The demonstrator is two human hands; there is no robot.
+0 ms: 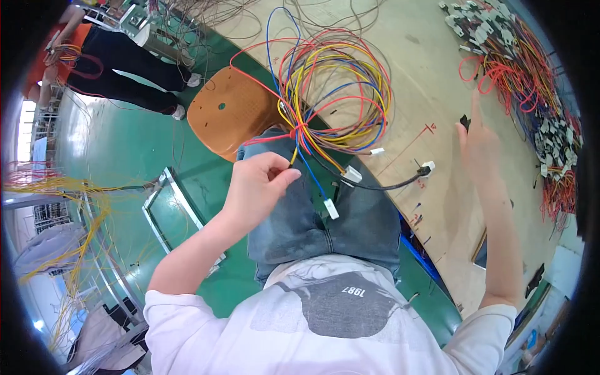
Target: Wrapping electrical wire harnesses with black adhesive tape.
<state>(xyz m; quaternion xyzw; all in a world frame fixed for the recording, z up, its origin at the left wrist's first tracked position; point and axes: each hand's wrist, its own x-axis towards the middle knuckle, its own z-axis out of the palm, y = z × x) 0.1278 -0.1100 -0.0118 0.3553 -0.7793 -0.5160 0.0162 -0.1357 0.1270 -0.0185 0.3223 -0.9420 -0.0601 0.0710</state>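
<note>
Red, yellow, blue wires [337, 87]; orange stool [228, 112]

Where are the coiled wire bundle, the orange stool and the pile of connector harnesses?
coiled wire bundle [340, 94], head view, on the coloured loops above the left hand's pinch.
orange stool [228, 112], head view, middle of its seat.
pile of connector harnesses [519, 69], head view, on the red wires at the table's far right.

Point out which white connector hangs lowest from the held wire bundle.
The white connector on the blue wire, over the jeans; the others sit higher, toward the plywood table.
</note>
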